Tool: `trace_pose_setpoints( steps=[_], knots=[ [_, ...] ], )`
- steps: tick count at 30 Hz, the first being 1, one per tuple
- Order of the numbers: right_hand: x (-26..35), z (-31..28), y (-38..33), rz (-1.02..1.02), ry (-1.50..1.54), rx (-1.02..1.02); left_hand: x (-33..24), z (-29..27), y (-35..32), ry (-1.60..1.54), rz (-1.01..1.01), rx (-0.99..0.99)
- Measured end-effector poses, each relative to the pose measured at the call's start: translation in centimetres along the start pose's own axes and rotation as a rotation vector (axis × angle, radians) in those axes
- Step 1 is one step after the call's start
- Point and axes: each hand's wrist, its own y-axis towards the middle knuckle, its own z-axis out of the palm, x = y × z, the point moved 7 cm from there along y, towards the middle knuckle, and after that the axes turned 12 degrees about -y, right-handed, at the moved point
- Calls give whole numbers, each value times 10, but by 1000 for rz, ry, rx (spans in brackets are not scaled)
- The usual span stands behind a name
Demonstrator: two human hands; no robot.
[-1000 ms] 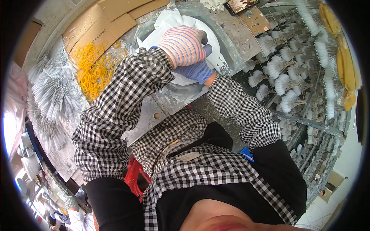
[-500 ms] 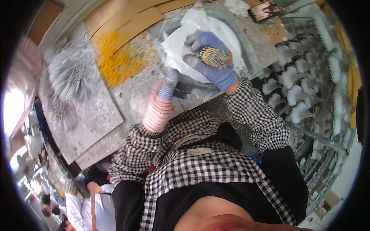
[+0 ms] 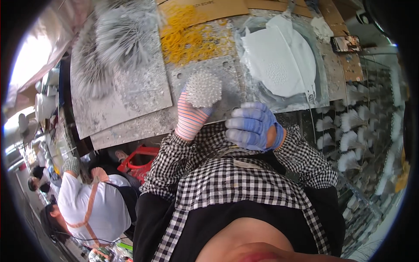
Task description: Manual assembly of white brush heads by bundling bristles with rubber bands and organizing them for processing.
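- While the desk spans the upper view, rows of bristle tufts fill the right edge.
- Board: on the desk's left part; carries piles of loose bristles.
- White layer: on the desk's right part; dotted patch in its lower half.
- Cardboard: flat, along the desk's far side.
- Bands: yellow, heaped and scattered between board and white layer.
- Right hand: gloved in blue, near the desk's front edge; fingers bent, side by side. Palm hidden; whether the grip is spread or pressed together cannot be told.
- Left hand: gloved in stripes; grip wrapped round the bundle.
- Bundle: held in the left hand above the desk, in front of the bands; dotted end facing up.
- Phone: lit, to the right of the white layer.
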Motion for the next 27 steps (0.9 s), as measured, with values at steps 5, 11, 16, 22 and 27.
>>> trace_pose_setpoints(
  steps=[5, 11, 16, 22, 27],
  knots=[
    [-17, -6, -3, 161, 100, 12, -7, 11, -1, 1447, 299, 41],
    [-18, -4, 3, 203, 111, 11, 1, 13, 0, 1254, 232, -9],
    [-20, 4, 0, 258, 147, 61, 7, 44, -3, 1620, 191, 26],
    [-24, 11, -11, 369, 133, 113, 9, 46, -12, 1202, 299, -62],
    [-24, 18, -19, 461, 155, 151, 12, 41, -13, 1189, 256, -99]
  ],
)
